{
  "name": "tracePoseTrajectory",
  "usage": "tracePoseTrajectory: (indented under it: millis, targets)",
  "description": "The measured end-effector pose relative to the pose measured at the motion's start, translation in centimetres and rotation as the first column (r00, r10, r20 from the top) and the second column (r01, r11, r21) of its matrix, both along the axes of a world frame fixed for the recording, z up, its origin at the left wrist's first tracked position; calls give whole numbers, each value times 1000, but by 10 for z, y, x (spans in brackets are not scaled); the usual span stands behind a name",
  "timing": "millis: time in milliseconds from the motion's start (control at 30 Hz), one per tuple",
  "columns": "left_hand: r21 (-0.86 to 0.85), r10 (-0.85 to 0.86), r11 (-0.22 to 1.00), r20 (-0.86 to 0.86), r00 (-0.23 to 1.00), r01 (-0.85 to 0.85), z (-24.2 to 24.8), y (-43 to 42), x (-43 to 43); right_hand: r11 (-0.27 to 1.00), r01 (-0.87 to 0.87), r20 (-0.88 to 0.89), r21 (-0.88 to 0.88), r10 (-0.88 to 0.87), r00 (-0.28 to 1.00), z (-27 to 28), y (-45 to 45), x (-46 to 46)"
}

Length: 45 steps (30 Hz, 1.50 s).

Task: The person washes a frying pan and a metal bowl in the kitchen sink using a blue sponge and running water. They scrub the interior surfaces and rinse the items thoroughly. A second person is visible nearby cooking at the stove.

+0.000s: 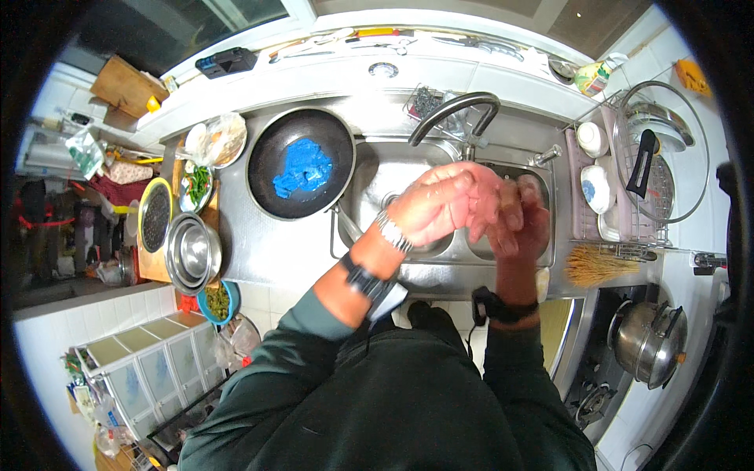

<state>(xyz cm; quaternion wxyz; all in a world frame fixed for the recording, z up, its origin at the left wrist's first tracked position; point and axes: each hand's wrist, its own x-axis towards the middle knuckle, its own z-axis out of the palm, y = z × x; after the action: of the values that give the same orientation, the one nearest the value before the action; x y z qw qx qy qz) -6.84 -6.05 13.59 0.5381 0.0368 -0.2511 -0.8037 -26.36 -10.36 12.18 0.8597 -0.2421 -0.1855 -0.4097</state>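
Both hands are raised over the steel double sink point(412, 154), close together and overlapping in the picture. My left hand point(436, 203), wet on the back, has its fingers curled toward the other hand; its palm is hidden. My right hand point(524, 215) is blurred by motion, with its fingers apart and nothing visible in them. Whether the hands press together cannot be told. A curved faucet point(453, 112) arches just behind them; no stream of water shows. Left of the sink stands a black wok point(265, 171) with a wet blue cloth point(303, 168) in it.
A dish rack point(618, 235) with bowls and a glass lid point(701, 176) stands right, above a straw brush point(601, 265). A steel pot point(651, 347) sits on the stove. Nested steel bowls point(193, 253) and a plate of green peppers point(196, 185) are left. Tools point(383, 41) line the sill.
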Motion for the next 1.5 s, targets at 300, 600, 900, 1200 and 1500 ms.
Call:
tracePoseTrajectory:
  millis: [300, 600, 900, 1200, 1500]
  targets:
    - [193, 86, 878, 836, 542, -437, -69, 13, -34, 905, 425, -985, 36, -40, 169, -72, 33, -6]
    - [-394, 271, 908, 294, 916, -142, 171, 44, -44, 780, 415, -317, -468, -586, 745, 178, 45, -52]
    - [63, -159, 823, 979, -124, -564, -65, 13, -27, 870, 234, -899, -434, -437, -43, -54, 27, -2]
    - [-650, 772, 619, 400, 494, -441, 179, 12, -48, 747, 452, -589, -488, -664, 460, 188, 17, -49]
    - [-26, -45, 998, 293, 955, 55, 78, 25, -20, 643, 217, -647, -735, -760, 60, 46, 12, -34]
